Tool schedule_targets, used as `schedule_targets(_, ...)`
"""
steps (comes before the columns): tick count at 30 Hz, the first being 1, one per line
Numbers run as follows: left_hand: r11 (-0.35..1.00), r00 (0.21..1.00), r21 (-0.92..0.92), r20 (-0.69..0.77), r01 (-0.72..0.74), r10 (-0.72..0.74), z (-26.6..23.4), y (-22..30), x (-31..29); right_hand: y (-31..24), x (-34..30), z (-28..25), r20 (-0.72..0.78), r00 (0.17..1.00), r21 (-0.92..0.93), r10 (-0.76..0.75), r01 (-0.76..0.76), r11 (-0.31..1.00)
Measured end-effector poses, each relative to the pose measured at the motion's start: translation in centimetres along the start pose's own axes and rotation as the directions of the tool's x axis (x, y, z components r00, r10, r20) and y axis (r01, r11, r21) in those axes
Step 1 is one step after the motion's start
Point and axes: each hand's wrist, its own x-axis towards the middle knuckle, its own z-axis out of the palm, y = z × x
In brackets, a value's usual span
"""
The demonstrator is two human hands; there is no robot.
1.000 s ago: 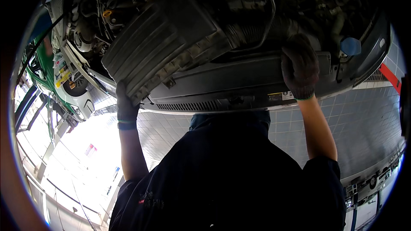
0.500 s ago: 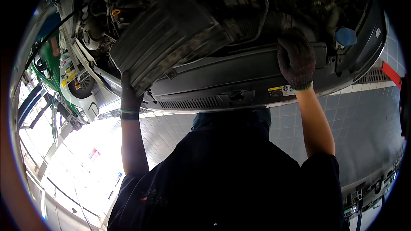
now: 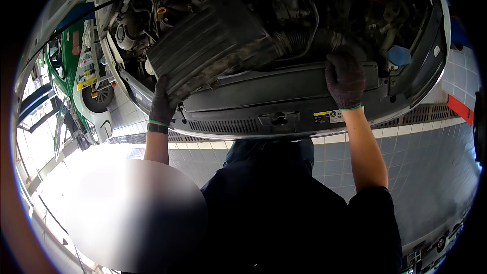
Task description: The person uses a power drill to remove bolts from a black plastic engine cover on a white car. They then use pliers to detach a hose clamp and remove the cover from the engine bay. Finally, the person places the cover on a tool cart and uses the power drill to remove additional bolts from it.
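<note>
Housing: a broad, dark, box-like black housing (image 3: pixel 208 40), matt, with long parallel ribs running along its upper face and a stepped, dusty-looking rim with small tabs along the side nearest the person.
Housing's place: it lay aslant over the left part of the engine bay (image 3: pixel 350 12), its lower left corner near the bay's front edge, its right end close to a corrugated hose (image 3: pixel 304 39).
Left hand: the gloved left hand (image 3: pixel 163 105) held the housing's lower left corner, one digit up along the end and the others mostly hidden by the hand and the part.
Right hand: the gloved right hand (image 3: pixel 346 82) was at the hose's right bend, above the front panel (image 3: pixel 274 94); its fingers were bent, and whether they pinched the hose could not be told.
Gloves: dark knit, with green-edged cuffs.
Blue cap: a blue cap (image 3: pixel 399 56) stood toward the bay's front right corner.
Orange ring: a small orange ring (image 3: pixel 162 10) showed beyond the housing's left end.
</note>
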Motion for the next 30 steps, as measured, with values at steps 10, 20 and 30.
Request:
schedule_targets(10, 0.998, 0.998, -0.054, 0.051, -0.044, 0.047, 1.5, -1.0, -4.3, -8.4, 1.4, 1.3, 0.161, 0.987, -0.036, 0.017, -0.012, 0.999)
schedule_targets(20, 0.88, 0.934, 0.366, 0.299, -0.303, 0.197, -1.7, -1.4, 0.7, -12.0, -1.3, 3.7, 0.139, 0.987, -0.22, -0.081, 0.111, 0.969)
schedule_targets(30, 0.95, 1.0, 0.313, 0.019, -0.012, 0.007, -23.5, -14.9, -23.1, -11.3, -7.1, 5.9, 0.318, 0.947, -0.539, 0.056, 0.132, 0.832)
